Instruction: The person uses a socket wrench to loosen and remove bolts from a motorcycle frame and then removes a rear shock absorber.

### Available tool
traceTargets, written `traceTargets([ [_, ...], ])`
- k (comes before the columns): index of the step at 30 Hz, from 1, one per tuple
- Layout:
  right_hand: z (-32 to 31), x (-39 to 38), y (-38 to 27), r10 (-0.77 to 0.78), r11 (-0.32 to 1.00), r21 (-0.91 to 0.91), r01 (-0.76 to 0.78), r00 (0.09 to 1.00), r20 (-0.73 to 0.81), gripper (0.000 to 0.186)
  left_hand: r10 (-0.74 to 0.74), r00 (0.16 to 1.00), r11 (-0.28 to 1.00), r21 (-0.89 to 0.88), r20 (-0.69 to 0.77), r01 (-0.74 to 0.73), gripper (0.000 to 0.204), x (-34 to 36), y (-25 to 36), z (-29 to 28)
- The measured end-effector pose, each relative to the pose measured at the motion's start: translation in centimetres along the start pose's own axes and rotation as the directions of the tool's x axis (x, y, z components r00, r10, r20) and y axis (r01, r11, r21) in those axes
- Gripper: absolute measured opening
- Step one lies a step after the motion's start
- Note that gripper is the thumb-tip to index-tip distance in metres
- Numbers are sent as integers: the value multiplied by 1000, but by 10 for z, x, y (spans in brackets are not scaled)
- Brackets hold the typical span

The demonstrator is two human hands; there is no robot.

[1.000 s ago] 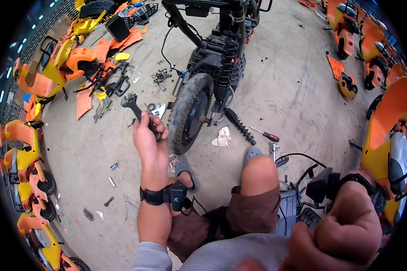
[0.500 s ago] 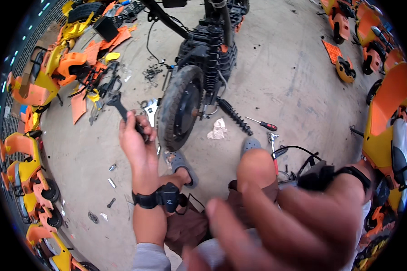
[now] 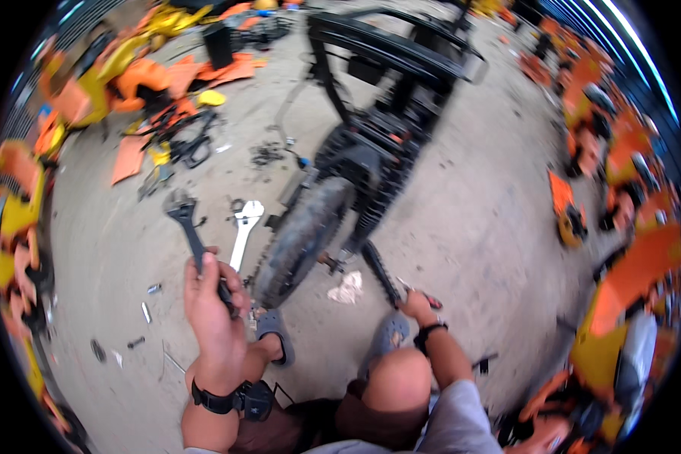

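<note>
My left hand [image 3: 213, 303] is closed around the handle of a black adjustable wrench [image 3: 185, 221], its jaws pointing up and away. Reaching down to the floor, my right hand [image 3: 415, 304] is beside the lower end of a black coil-spring shock absorber [image 3: 380, 274]. A screwdriver with a red-and-black handle [image 3: 433, 301] lies at that hand too. The right fingers are blurred and partly hidden, so what they touch is unclear. In front of me stands a black two-wheeler frame [image 3: 371, 38] with a knobby tyre [image 3: 299, 246]. A silver adjustable wrench [image 3: 244, 234] lies left of the tyre.
A crumpled whitish cloth [image 3: 346, 288] lies between my feet and the wheel. Small metal parts [image 3: 146, 312] are scattered at left. Orange and yellow panels [image 3: 132, 155] pile up at far left. Rows of orange-and-yellow scooter bodies [image 3: 609, 291] line both sides.
My right hand has gone from close below the camera down to the floor near the shock absorber. My left hand still holds the black wrench. The view has shifted and tilted.
</note>
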State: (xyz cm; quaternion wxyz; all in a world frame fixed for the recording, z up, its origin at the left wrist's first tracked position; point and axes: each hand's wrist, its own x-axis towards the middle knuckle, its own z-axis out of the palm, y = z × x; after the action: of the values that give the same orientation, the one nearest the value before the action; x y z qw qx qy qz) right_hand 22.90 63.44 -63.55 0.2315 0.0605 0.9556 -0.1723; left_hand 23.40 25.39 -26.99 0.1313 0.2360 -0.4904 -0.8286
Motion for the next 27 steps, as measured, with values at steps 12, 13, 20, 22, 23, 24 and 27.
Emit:
traceTargets([
  [12, 52, 9, -9, 120, 993, 11, -119, 986, -115, 52, -207, 956, 898, -427, -207, 102, 15, 26, 16, -39],
  [13, 50, 5, 1, 97, 995, 7, -97, 988, -124, 48, -235, 956, 883, -451, -178, 133, 15, 27, 17, -40],
  [20, 8, -37, 7, 77, 912, 408, -33, 993, -91, 33, -271, 963, 823, -522, -12, 225, 16, 23, 20, -76],
  [22, -23, -63, -20, 165, 747, 640, -180, 983, 83, 27, -239, 969, 816, -555, -64, 164, 15, 17, 33, -93],
  [23, -46, -80, -45, 142, 750, 642, -158, 987, 78, 24, -215, 973, 808, -575, -84, 129, 14, 14, 46, -99],
  [24, -54, -85, -47, 148, 706, 689, -162, 986, 79, 24, -159, 987, 817, -565, -31, 114, 14, 8, 62, -101],
  [27, -56, -100, -23, 154, 568, 807, -163, 984, 91, 25, -28, 999, 864, -501, 36, 42, 16, -17, 126, -116],
])
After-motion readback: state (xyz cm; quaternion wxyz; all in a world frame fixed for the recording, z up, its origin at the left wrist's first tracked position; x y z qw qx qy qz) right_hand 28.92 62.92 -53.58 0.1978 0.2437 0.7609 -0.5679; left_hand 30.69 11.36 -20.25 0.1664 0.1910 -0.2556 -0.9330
